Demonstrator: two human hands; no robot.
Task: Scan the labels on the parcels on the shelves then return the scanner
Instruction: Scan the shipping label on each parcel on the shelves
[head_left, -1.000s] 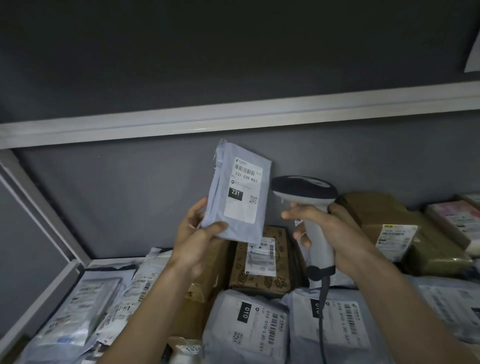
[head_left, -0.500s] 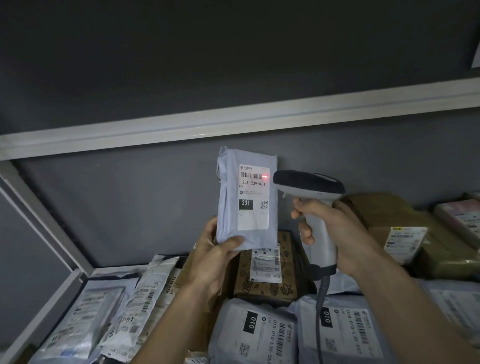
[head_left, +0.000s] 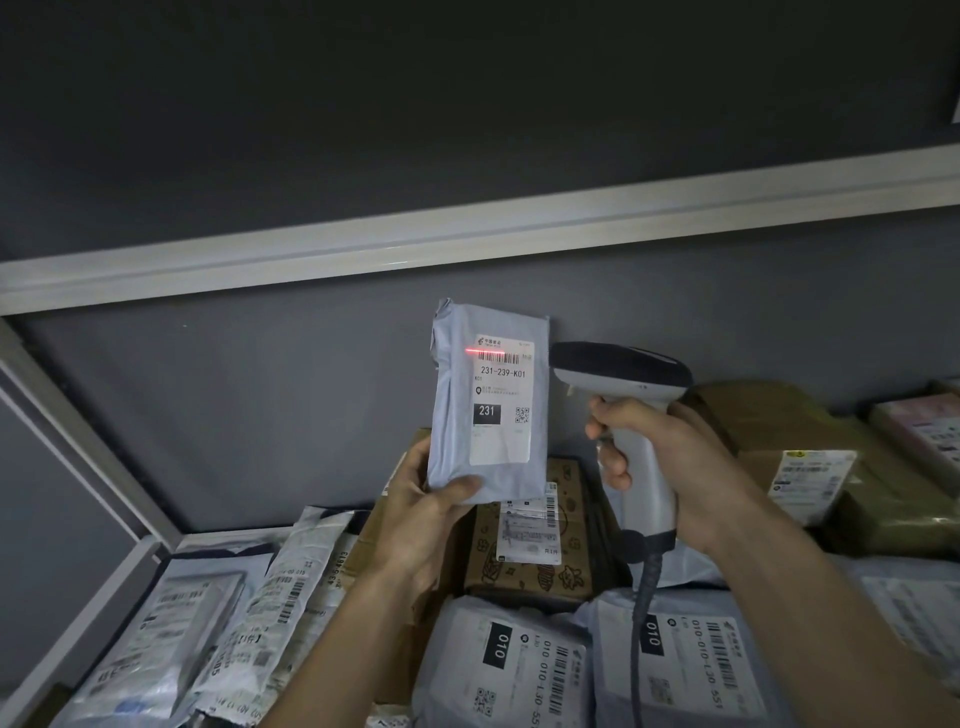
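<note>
We had a single head-worn view; it looked forward and slightly down into a shelf bay (head_left: 467, 244); we sat close, with both forearms entering from the bottom edge.

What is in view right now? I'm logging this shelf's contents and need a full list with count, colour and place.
held parcel: one, pale grey-blue, white label reading 231-239-K01, raised upright mid-frame; a red scan line crosses its barcode
scanner: one, grey with dark top, cabled, right of the held parcel, nose pointed at it
printed carton: one, brown, on the shelf behind the hands
010 mailers: two, grey, front centre and right
clear-wrapped mailers: several, whitish, front left; exact count unclear
tan parcels: at least two, brown, right rear
shelf rail: one, white, overhead
left hand: grips the held parcel's lower edge
right hand: grips the scanner handle
</note>
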